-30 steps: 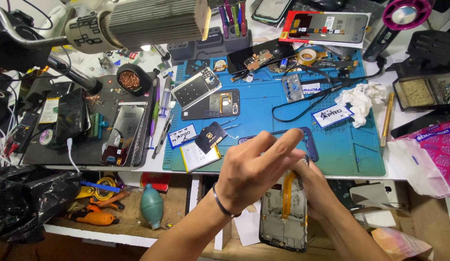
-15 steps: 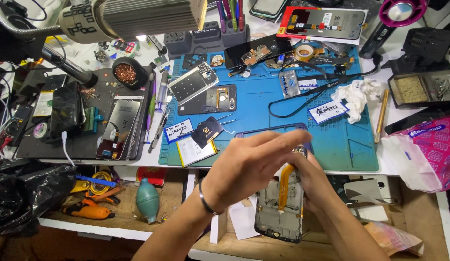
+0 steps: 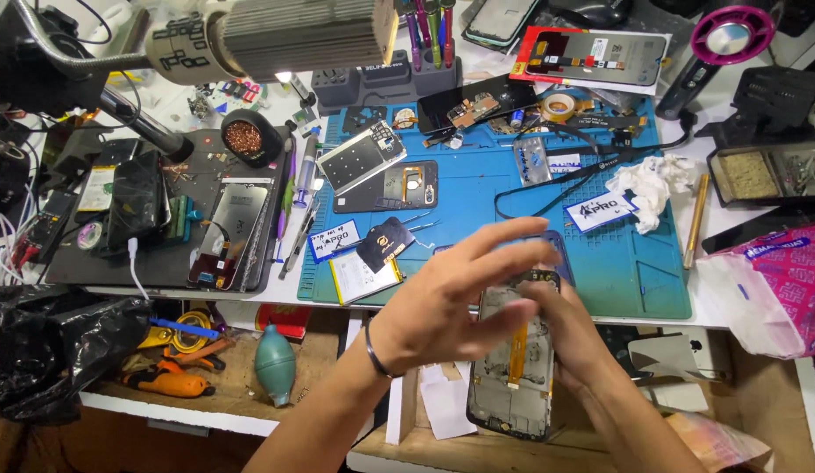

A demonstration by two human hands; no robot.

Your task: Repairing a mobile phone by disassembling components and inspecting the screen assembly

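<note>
**Opened phone with the orange ribbon, held over the bench edge**

So here's where I'm at. My right hand is wrapped around the upper part of the opened phone, holding it face down just past the front edge of the blue mat, above the wooden shelf below the bench. The orange ribbon cable runs down the middle of the phone and is in plain sight. My left hand is spread flat, fingers apart and a bit blurred, hovering over the top of the phone and gripping nothing. Whether its fingertips actually touch the frame, I can't tell.

My take on doing this bit well: keep the right hand's hold on the frame edges only and stay off the ribbon, since those look like they'd crease easily. I'd work closer over the mat too, because a dropped part would land down by the green air blower and the orange-handled pliers on the lower shelf. The business cards and the loose battery sit just beside my left wrist, so watch the elbow.
</note>
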